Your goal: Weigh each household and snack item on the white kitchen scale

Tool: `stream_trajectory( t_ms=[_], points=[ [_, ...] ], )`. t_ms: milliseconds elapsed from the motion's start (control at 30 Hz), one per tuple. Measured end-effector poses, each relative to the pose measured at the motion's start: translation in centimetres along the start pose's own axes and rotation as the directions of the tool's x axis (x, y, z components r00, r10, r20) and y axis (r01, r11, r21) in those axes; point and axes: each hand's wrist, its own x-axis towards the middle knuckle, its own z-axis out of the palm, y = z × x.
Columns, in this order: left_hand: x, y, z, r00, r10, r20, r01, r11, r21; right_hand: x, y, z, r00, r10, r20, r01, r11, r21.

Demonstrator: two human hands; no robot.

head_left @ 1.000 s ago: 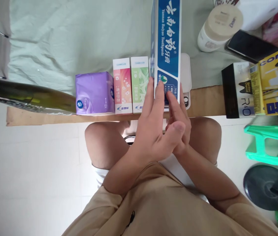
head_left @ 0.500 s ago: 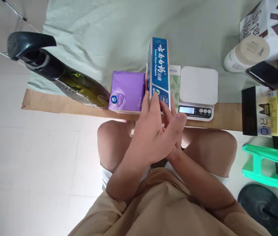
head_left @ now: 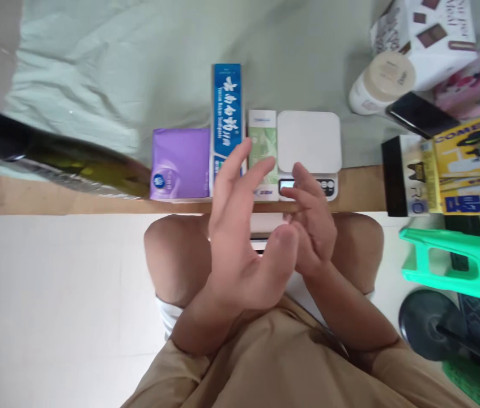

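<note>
My left hand (head_left: 240,243) hovers at the table's front edge with its fingers apart and holds nothing. Beyond its fingertips lies a blue toothpaste box (head_left: 226,113), partly covered by the fingers. My right hand (head_left: 316,232) is just to the right, also empty, its fingers loosely spread in front of the white kitchen scale (head_left: 309,141). Between toothpaste and scale is a slim green-and-white box (head_left: 263,136). A purple tissue pack (head_left: 181,158) sits left of the toothpaste, near a dark green pump bottle (head_left: 112,164).
On the right stand a white bottle with a beige cap (head_left: 384,85), a dark phone-like slab (head_left: 422,115), a chocolate-patterned carton (head_left: 435,39), a black-and-white box (head_left: 405,175) and a yellow package (head_left: 473,153). A green plastic stool (head_left: 456,258) is on the floor below.
My hands have come apart and drawn back from the toothpaste box, with fingers spreading. The green-and-white box shows more fully. The whole view has shifted, so the table things appear further left.
</note>
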Motion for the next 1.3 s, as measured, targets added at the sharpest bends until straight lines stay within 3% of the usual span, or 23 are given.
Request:
stream_trajectory(
  t_ms=[100, 167, 267, 333, 467, 533, 600, 667, 767, 867, 1100, 1233, 1300],
  points=[
    [0.0, -0.5, 2.4, 0.99, 0.14, -0.02, -0.141, 0.986, -0.093, -0.9, 1.8, -5.7, 0.971, 0.055, -0.233, -0.045, 0.998, 0.05],
    [-0.3, -0.7, 4.8, 0.983, 0.177, 0.053, -0.169, 0.978, -0.124, -2.5, 2.8, -10.1, 0.899, 0.175, -0.401, -0.174, 0.984, 0.04],
    [-1.5, -0.8, 9.4, 0.945, 0.1, 0.311, -0.065, 0.99, -0.123, -5.9, 4.0, -15.7, 0.759, 0.327, -0.564, -0.406, 0.913, -0.017],
    [-2.4, -0.7, 12.9, 0.869, 0.026, 0.493, 0.033, 0.993, -0.112, -8.2, 4.5, -18.2, 0.709, 0.413, -0.572, -0.531, 0.846, -0.048],
    [-3.2, -0.3, 19.3, 0.684, -0.19, 0.704, 0.219, 0.974, 0.051, -10.7, 5.4, -19.6, 0.703, 0.502, -0.504, -0.607, 0.792, -0.059],
    [-3.1, -0.2, 21.6, 0.621, -0.284, 0.731, 0.282, 0.951, 0.13, -10.9, 5.7, -19.1, 0.714, 0.519, -0.47, -0.61, 0.791, -0.055],
    [-2.8, -0.3, 23.1, 0.584, -0.331, 0.741, 0.33, 0.931, 0.155, -10.8, 5.8, -18.5, 0.707, 0.543, -0.454, -0.624, 0.78, -0.038],
    [-2.6, -0.8, 24.0, 0.58, -0.354, 0.733, 0.358, 0.92, 0.16, -10.5, 5.9, -17.9, 0.692, 0.544, -0.475, -0.626, 0.78, -0.019],
    [-2.6, -1.7, 24.6, 0.627, -0.346, 0.698, 0.355, 0.924, 0.139, -10.2, 6.3, -17.5, 0.692, 0.515, -0.505, -0.59, 0.807, 0.015],
    [-2.8, -2.3, 24.7, 0.658, -0.301, 0.691, 0.331, 0.939, 0.094, -10.0, 7.0, -17.7, 0.71, 0.555, -0.433, -0.598, 0.8, 0.046],
    [-3.9, -2.4, 23.5, 0.651, -0.245, 0.719, 0.275, 0.958, 0.077, -8.8, 7.8, -18.0, 0.719, 0.596, -0.358, -0.635, 0.773, 0.012],
    [-4.8, -2.5, 22.6, 0.698, -0.173, 0.695, 0.207, 0.978, 0.035, -7.8, 7.2, -17.5, 0.69, 0.62, -0.374, -0.659, 0.752, 0.032],
    [-5.3, -2.4, 22.0, 0.719, -0.148, 0.679, 0.184, 0.983, 0.02, -7.6, 6.6, -17.1, 0.712, 0.574, -0.405, -0.629, 0.777, -0.006]
  ],
)
